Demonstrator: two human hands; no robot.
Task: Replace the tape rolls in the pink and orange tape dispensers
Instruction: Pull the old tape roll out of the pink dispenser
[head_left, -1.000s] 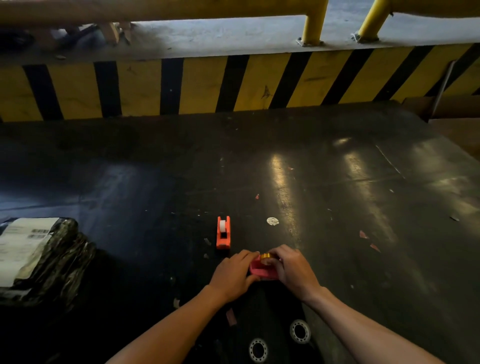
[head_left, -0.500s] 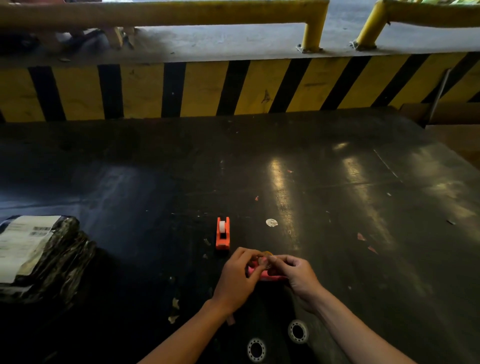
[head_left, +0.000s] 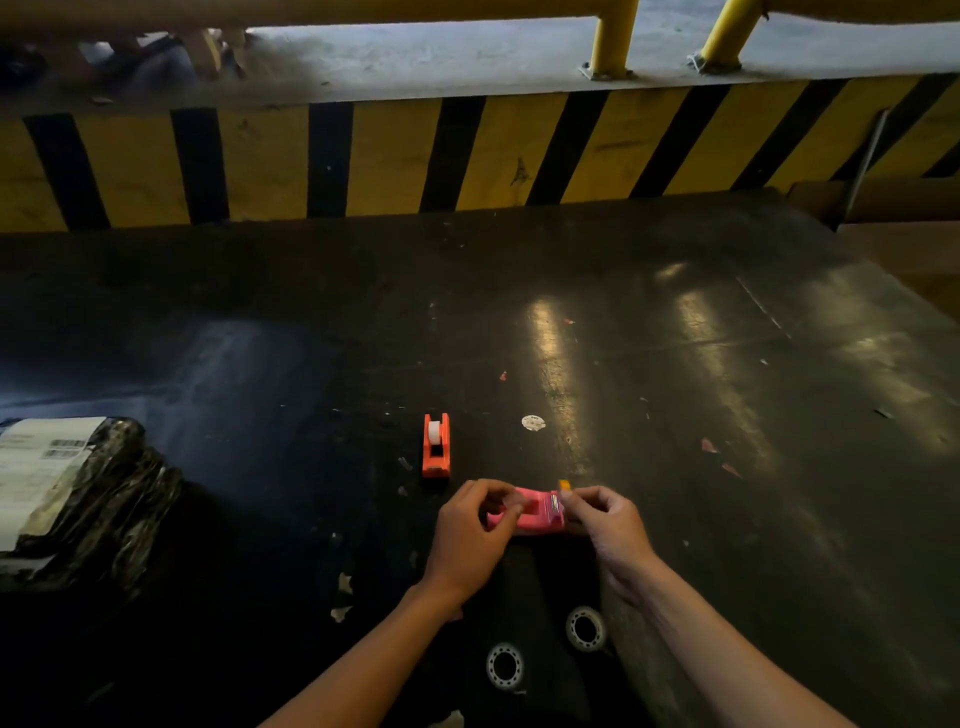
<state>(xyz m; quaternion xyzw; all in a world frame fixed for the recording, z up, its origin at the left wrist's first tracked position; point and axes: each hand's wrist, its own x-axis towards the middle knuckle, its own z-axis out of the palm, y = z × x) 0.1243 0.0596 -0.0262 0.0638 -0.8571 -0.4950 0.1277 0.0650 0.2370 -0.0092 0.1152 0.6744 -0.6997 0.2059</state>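
Observation:
The pink tape dispenser (head_left: 537, 515) lies on the dark table between my hands. My left hand (head_left: 475, 535) pinches its left end with curled fingers. My right hand (head_left: 605, 525) sits at its right end and pinches a small orange-yellow piece (head_left: 564, 485) just above the dispenser. The orange tape dispenser (head_left: 436, 451) stands alone behind them with a white roll in it. Two clear tape rolls lie flat near the table's front, one (head_left: 505, 665) between my forearms and one (head_left: 586, 628) by my right forearm.
A black plastic-wrapped parcel (head_left: 78, 499) with a white shipping label lies at the left edge. A small white round sticker (head_left: 533, 422) is right of the orange dispenser. A yellow-and-black striped barrier (head_left: 467, 150) bounds the table's far side; cardboard boxes (head_left: 893, 208) sit at the far right.
My hands have drawn apart, uncovering the pink dispenser. My right hand has moved right and now holds the small orange-yellow piece up beside the dispenser.

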